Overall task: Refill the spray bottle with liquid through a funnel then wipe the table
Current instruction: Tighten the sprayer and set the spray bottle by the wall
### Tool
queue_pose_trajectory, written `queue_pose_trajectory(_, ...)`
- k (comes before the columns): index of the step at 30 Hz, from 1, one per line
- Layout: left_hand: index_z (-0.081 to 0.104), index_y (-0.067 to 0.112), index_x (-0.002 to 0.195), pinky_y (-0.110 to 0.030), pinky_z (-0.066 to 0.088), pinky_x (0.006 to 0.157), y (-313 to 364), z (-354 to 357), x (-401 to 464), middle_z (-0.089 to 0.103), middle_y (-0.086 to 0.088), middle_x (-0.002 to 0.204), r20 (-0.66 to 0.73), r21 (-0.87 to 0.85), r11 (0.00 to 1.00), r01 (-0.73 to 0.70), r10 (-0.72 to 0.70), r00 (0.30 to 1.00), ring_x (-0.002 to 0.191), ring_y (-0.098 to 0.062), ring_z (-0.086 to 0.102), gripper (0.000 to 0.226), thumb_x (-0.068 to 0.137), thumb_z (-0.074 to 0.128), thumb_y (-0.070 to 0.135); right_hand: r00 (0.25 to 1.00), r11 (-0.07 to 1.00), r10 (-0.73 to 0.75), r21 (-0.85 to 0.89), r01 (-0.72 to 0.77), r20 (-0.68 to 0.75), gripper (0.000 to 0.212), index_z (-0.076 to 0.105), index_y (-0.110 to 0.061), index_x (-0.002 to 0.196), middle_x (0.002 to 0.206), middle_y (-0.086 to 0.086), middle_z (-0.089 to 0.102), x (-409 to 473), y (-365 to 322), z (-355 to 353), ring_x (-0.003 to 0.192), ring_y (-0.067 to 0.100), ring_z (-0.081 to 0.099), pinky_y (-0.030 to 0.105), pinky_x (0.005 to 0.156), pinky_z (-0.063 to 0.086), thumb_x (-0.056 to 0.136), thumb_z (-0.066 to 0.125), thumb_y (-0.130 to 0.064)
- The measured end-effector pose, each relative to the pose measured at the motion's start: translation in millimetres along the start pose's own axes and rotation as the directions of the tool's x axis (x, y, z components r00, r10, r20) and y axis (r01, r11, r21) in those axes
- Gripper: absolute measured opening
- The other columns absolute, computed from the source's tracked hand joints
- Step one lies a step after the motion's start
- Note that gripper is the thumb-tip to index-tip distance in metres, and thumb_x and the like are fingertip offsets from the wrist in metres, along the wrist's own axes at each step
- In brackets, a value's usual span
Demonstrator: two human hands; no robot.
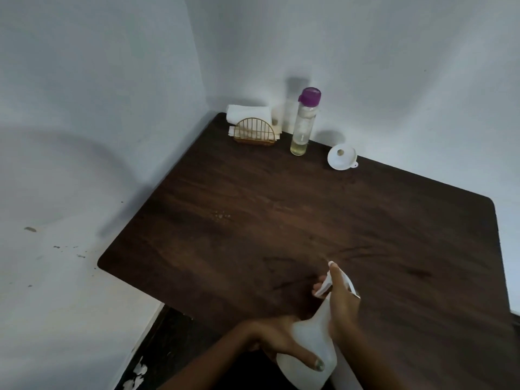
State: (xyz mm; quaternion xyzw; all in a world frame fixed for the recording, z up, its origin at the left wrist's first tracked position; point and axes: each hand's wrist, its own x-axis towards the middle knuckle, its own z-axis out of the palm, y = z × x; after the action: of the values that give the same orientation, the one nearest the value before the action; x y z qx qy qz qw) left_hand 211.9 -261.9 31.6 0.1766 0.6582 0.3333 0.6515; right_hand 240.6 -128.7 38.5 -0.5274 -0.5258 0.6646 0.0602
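A dark wooden table (pixel 281 220) fills the corner of a room with pale bluish-white walls (pixel 112 80), its far corner tucked in where the two walls meet at about twelve o'clock. I am looking down on it from the near edge.

At six o'clock, right in front of me, I hold the white spray bottle (pixel 312 344) tilted, its base toward me and its nozzle pointing away over the tabletop. My left hand (pixel 277 337) wraps the fat lower body of the bottle, thumb laid across its near side with the nail showing. My right hand (pixel 342 302) is curled round the neck and spray head, with fingers round the trigger and one finger lying along the top of the head toward the nozzle tip.

Up at twelve o'clock, near the far corner, stands a tall clear bottle (pixel 302 128) with a purple cap, upright, a little yellowish liquid in its bottom. Just to its right, at about one o'clock, a white funnel (pixel 342 157) lies with its wide mouth facing up, close to the back edge. To the left of the tall bottle, at eleven o'clock, a gold wire napkin holder (pixel 254 133) holds white paper, and a rolled white cloth (pixel 247 114) sits behind it against the wall.

A few small pale droplets or specks (pixel 222 215) mark the wood near the middle of the table, toward ten o'clock.
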Motion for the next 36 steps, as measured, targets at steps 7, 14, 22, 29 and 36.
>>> queue_pose_trajectory(7, 0.063, 0.028, 0.119, -0.045, 0.051, 0.098, 3, 11, 0, 0.067, 0.002, 0.120, -0.008, -0.029, 0.999, -0.027, 0.026, 1.000, 0.111, -0.014, 0.062, 0.057, 0.067, 0.080, 0.046, 0.999, 1.000, -0.019, 0.016, 0.019, 0.028, 0.027, 0.066, -0.015, 0.095, 0.079, 0.011, 0.068, 3, 3, -10, 0.068, 0.021, 0.064, 0.039, 0.076, 0.053, 0.086, 0.062, -0.040)
queue_pose_trajectory(14, 0.053, 0.027, 0.128, -0.035, 0.047, 0.101, 5, 14, 5, 0.061, 0.010, 0.124, -0.104, 0.016, 0.999, -0.050, 0.052, 0.993, 0.113, -0.007, 0.056, 0.068, 0.068, 0.083, 0.040, 0.971, 0.995, -0.095, 0.023, 0.092, 0.220, 0.024, 0.067, -0.008, 0.104, 0.096, 0.015, 0.071, -2, -7, -18, 0.093, 0.027, 0.067, 0.039, 0.085, 0.051, 0.088, 0.060, -0.025)
queue_pose_trajectory(22, 0.042, 0.023, 0.136, -0.020, 0.039, 0.100, 27, 14, 22, 0.050, 0.008, 0.131, -0.467, 0.160, 0.983, -0.091, 0.156, 0.870, 0.122, -0.009, 0.047, 0.088, 0.062, 0.087, 0.034, 0.937, 0.923, -0.288, -0.204, 0.327, 0.198, 0.018, 0.065, -0.014, 0.099, 0.093, 0.003, 0.070, 4, -12, -21, 0.092, 0.020, 0.066, 0.041, 0.084, 0.053, 0.081, 0.067, -0.012)
queue_pose_trajectory(29, 0.032, 0.022, 0.139, -0.018, 0.038, 0.096, 59, 5, 69, 0.048, 0.011, 0.131, -0.616, 0.252, 0.949, -0.191, 0.310, 0.724, 0.123, -0.008, 0.048, 0.085, 0.069, 0.077, 0.040, 0.864, 0.836, -0.503, -0.260, 0.483, -0.012, 0.042, 0.044, -0.012, 0.125, 0.106, -0.004, 0.056, 12, -31, -24, 0.097, 0.014, 0.055, 0.033, 0.086, 0.045, 0.088, 0.062, -0.016)
queue_pose_trajectory(36, 0.016, 0.021, 0.150, -0.036, 0.030, 0.115, 103, -8, 125, 0.028, 0.006, 0.155, -0.594, 0.353, 0.911, -0.212, 0.393, 0.702, 0.141, -0.009, 0.030, 0.104, 0.066, 0.057, 0.067, 0.835, 0.816, -0.547, -0.257, 0.517, -0.056, 0.026, 0.054, -0.004, 0.110, 0.099, -0.001, 0.061, 70, -74, -39, 0.087, 0.007, 0.056, 0.008, 0.066, 0.040, 0.086, 0.063, -0.006)
